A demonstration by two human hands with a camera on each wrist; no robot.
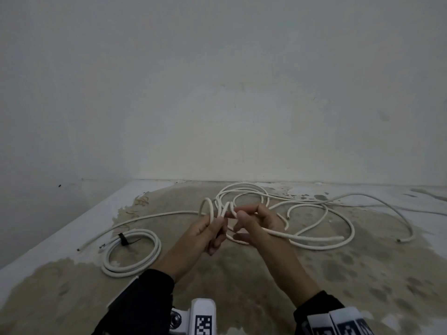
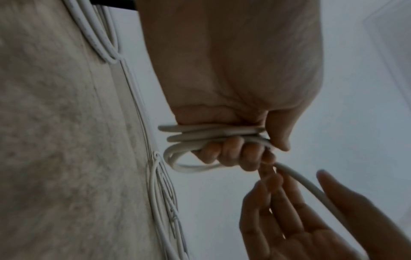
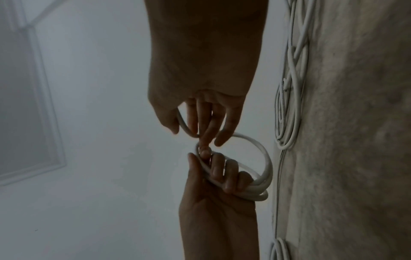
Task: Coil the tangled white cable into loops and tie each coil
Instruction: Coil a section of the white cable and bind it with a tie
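In the head view my left hand (image 1: 216,229) grips a small bundle of white cable loops (image 1: 219,209), held up above the floor. The left wrist view shows its fingers (image 2: 231,151) curled round several turns of the loops (image 2: 206,133). My right hand (image 1: 238,213) is right beside it and pinches the white cable (image 3: 183,124) between thumb and fingers where it leaves the bundle. From there the cable runs back across my right palm to the tangled heap (image 1: 312,213) on the floor.
A finished coil (image 1: 131,253), bound with a black tie (image 1: 123,239), lies on the floor at the left. A loose strand (image 1: 145,217) trails leftward behind it. The wall (image 1: 217,105) rises just beyond the tangle. The floor's left edge (image 1: 60,229) drops off.
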